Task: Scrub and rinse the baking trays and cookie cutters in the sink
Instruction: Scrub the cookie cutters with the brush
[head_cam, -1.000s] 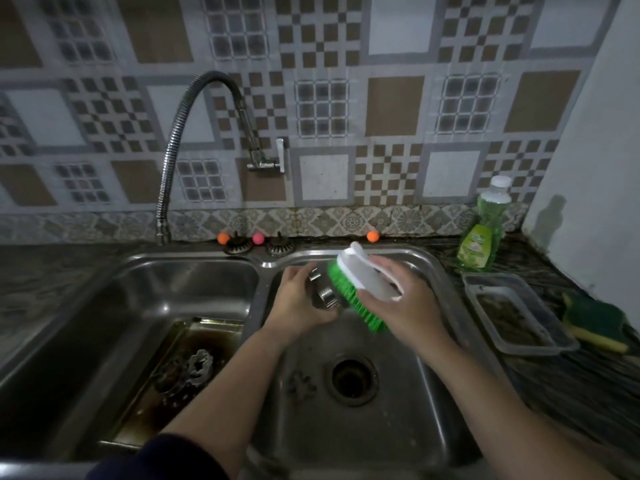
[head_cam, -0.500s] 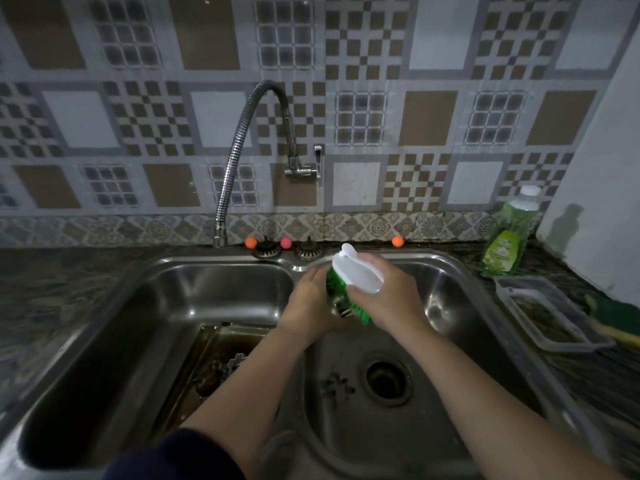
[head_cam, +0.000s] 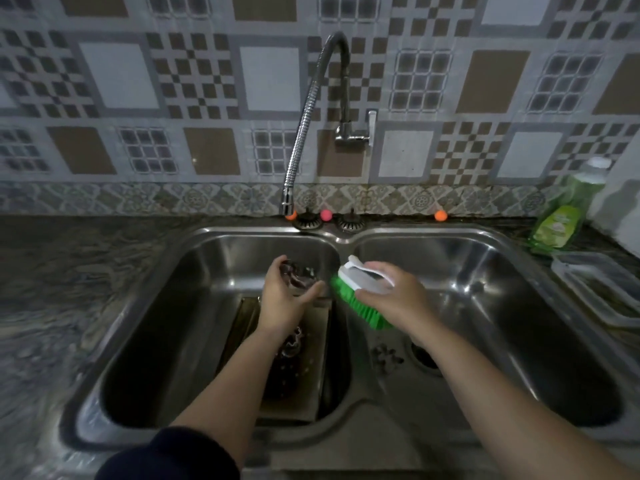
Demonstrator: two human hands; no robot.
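wall (head_cam: 270,77): patterned tiles, brown, white and checkered squares, decorative border strip along the bottom
worktop (head_cam: 69,271): dark marbled stone, runs round the sink on both sides
sink (head_cam: 343,239): double steel basin, divider down the middle; drain visible in the right basin
tap (head_cam: 311,109): flexible steel hose, arched from the wall valve, nozzle hanging over the back rim of the left basin
baking tray (head_cam: 318,358): lies flat in the bottom of the left basin, partly hidden by the left forearm; dark bits on it, blurred
plastic container (head_cam: 595,289): clear, on the worktop right of the sink
soap bottle (head_cam: 564,213): green, white cap, back right corner, just behind the container
right hand (head_cam: 391,296): grips the scrub brush (head_cam: 360,296), white handle, green bristles; over the divider
left hand (head_cam: 287,296): palm up over the left basin, fingers curled round a metal cookie cutter (head_cam: 299,275)
loose cutter (head_cam: 388,355): small metal piece on the right basin floor beside the drain
change: half a second ago both hands were together over the right basin with brush pressed on the cutter; now the left hand has carried it across to the left basin, brush apart from it; view shifted left
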